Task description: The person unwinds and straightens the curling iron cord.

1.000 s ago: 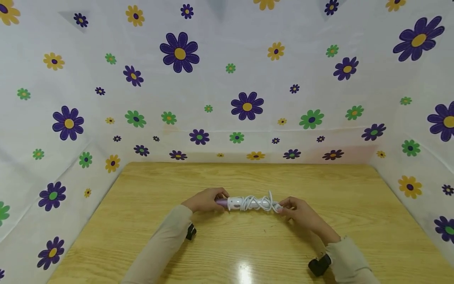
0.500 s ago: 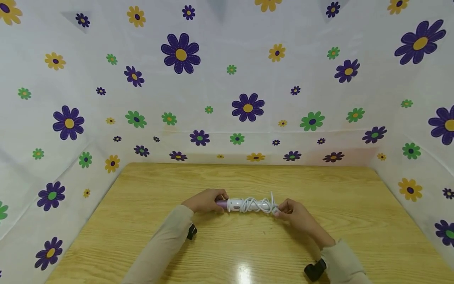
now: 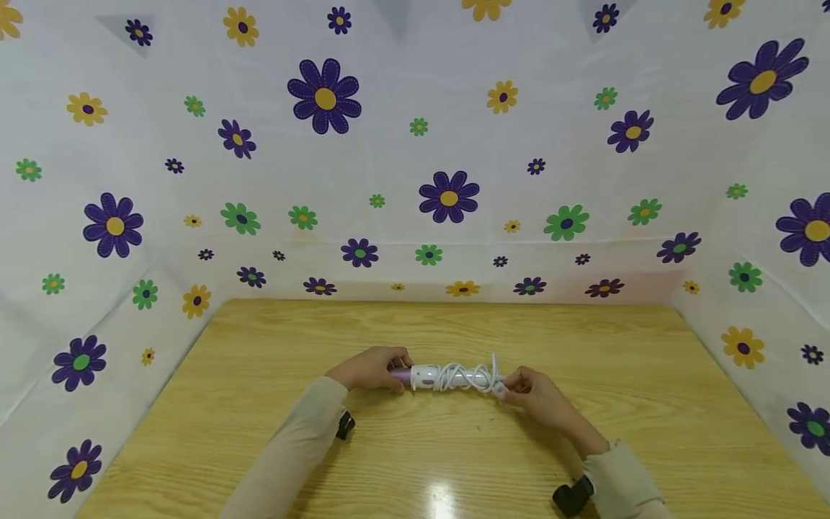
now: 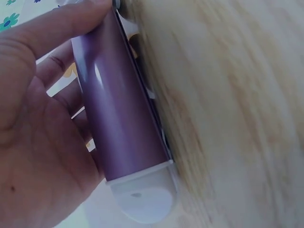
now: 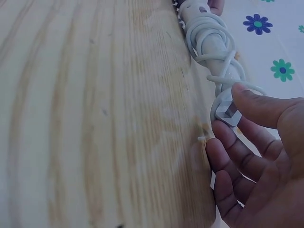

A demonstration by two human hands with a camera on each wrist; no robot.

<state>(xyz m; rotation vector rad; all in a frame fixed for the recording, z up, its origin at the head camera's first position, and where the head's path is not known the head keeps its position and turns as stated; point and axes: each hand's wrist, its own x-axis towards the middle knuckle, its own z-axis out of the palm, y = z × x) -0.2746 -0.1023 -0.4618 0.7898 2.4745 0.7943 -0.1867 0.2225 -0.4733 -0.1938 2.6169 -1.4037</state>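
The left hand is curling round the purple barrel of the wand; the right hand is pinching the plug at the right end, half closed; the wand is stretching left to right between them, near mid-bench; the white cord is crisscrossing its right part; beige sleeves are reaching from the near side; the bench is meeting a flowered cloth at its far edge.

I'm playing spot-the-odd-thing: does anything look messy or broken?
One bit of the white cord wound round the hair iron sticks out past the other loops, so it looks messy. I can see no breaks or spills.
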